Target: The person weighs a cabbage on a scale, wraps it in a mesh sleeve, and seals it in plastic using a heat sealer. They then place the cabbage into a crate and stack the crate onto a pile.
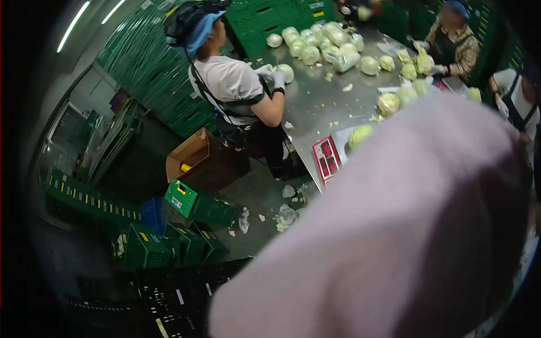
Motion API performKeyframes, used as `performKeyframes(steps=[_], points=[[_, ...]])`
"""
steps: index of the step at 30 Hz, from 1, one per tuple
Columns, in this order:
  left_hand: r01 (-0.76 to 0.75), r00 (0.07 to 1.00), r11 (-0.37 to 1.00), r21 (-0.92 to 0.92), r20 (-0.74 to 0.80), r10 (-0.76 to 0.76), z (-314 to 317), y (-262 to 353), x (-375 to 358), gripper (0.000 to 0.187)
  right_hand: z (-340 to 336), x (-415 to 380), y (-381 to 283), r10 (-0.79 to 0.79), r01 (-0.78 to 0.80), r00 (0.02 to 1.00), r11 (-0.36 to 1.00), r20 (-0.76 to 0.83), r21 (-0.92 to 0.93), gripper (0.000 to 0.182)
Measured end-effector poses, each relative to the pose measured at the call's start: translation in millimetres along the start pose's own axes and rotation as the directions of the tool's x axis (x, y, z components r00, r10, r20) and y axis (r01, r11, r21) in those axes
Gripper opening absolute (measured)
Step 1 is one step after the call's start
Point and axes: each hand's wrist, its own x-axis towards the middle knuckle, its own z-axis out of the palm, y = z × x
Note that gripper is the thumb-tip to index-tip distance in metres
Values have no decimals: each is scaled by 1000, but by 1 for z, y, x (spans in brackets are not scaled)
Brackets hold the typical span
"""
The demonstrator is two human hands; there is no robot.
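Note:
A blurred, pale pink sleeve fills the lower right of the head view and hides what lies behind it. Neither my left hand nor my right hand shows. Just past the sleeve, a pale green cabbage [359, 136] rests on a scale with a red and white display panel [327, 159] at the edge of the metal table [315, 107]. Several more cabbages [389, 103] lie beyond it, partly covered by the sleeve.
A co-worker in a light shirt [234, 79] holds a cabbage at the table's left side. Other people stand across and to the right. A cardboard box [225, 166], green crates [147, 248], black crates [169, 298] and plastic scraps [286, 215] are on the left.

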Motion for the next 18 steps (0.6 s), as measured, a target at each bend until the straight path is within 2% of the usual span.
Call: performKeyframes(steps=[4, 7, 8, 9, 11, 12, 13, 14, 15, 16, 17, 18], points=[[13, 1000, 1000, -11, 4, -13, -17, 8, -7, 22, -5, -19, -36, 105, -109, 994, 988, 43, 113, 40], [-74, 997, 994, -77, -8, 74, -37, 21, -1, 21, 12, -26, -67, 218, -242, 969, 935, 117, 261, 43], [-97, 995, 992, -79, 5, 98, -34, 28, 8, 21, 15, -35, -67, 276, -317, 947, 881, 161, 352, 45], [-89, 995, 996, 10, 48, 89, -20, 21, 36, 18, 21, -43, -64, 335, -404, 914, 795, 227, 453, 47], [-31, 990, 930, 365, 140, -21, 43, 5, 133, 14, 8, -33, 12, 191, -559, 822, 448, 537, 697, 22], [51, 995, 891, 451, 55, -85, 68, -16, 163, 12, 25, -62, -8, 144, -370, 911, 697, 386, 614, 25], [91, 969, 946, 312, -247, -12, 102, -67, 171, 13, 61, -101, -51, 53, -160, 969, 878, 239, 450, 29], [59, 733, 962, 267, -666, 140, 124, -105, 158, 21, 84, -118, -75, 402, -507, 856, 529, 325, 681, 28], [155, 764, 910, -384, -538, -357, 106, -92, 135, 26, 101, -133, -93, 614, -638, 614, 15, 496, 770, 28], [72, 792, 910, -407, -531, -301, 124, -136, 136, 29, 113, -146, -103, 370, -694, 558, -283, 743, 662, 28], [86, 802, 754, -652, -404, -441, 130, -144, 128, 32, 125, -162, -112, 48, -733, 501, -508, 864, 452, 28], [-96, 798, 659, -746, -453, -398, 145, -159, 128, 35, 137, -176, -129, 169, -695, 495, -512, 852, 505, 24]])
